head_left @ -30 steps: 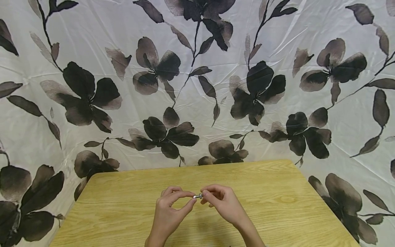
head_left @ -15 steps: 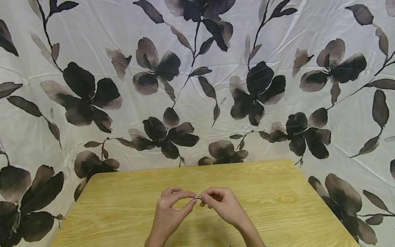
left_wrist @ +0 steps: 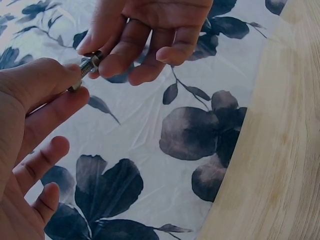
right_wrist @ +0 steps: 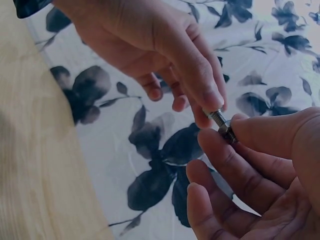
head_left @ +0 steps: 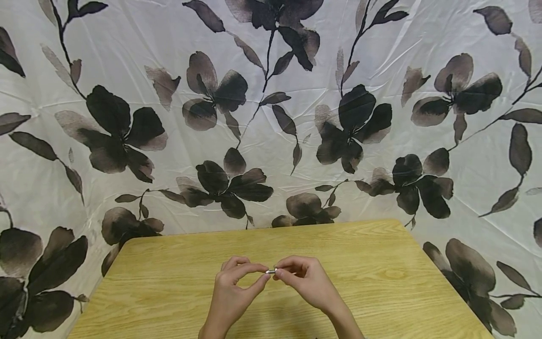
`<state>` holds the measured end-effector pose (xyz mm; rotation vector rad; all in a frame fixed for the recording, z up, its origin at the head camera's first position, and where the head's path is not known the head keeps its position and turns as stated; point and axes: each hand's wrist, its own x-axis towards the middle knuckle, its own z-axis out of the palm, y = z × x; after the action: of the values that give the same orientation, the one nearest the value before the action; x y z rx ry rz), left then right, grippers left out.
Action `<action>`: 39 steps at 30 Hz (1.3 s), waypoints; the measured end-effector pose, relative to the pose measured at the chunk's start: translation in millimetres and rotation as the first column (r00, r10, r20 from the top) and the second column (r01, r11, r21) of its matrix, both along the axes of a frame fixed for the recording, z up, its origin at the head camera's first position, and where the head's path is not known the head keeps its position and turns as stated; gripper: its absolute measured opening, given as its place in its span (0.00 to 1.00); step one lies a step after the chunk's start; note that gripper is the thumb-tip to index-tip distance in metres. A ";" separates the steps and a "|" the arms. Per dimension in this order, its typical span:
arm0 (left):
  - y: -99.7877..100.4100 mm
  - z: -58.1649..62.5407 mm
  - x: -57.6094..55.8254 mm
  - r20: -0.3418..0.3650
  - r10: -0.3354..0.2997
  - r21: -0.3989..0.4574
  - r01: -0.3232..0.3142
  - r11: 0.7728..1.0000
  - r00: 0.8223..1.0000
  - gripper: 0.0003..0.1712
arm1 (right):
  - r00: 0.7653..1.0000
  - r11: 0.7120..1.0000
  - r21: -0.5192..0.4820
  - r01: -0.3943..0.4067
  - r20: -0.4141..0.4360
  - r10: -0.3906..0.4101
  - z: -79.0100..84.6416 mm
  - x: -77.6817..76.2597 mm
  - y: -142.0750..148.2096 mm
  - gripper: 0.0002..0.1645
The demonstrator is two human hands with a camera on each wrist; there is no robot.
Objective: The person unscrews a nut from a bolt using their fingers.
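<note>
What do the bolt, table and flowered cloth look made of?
Bolt: metal, likely steel, maybe plated; silvery glints along the threads.
Table: wood or wood-look laminate, can't tell which; grain lines across a smooth-looking, yellowish top in the head view.
Flowered cloth: thin fabric, possibly synthetic, slight sheen; fine creases catch the light. Exact fibre can't be told.

Head view bright, soft sheen on the cloth [head_left: 395,44]; faint shadow on the table [head_left: 169,282]; wrist views dimmer, bluer
</note>
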<state>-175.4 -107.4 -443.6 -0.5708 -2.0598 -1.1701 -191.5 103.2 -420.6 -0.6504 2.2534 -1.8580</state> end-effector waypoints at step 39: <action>-2.5 0.8 -10.2 0.012 -0.059 0.074 0.058 0.996 0.998 0.14 | 0.998 0.997 -0.060 0.040 -0.038 -0.042 0.2 -8.8 -4.3 0.19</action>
<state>-185.6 -109.9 -442.8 -0.5930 -2.0148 -1.2815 -200.3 98.9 -420.4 -0.6607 2.2602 -1.9544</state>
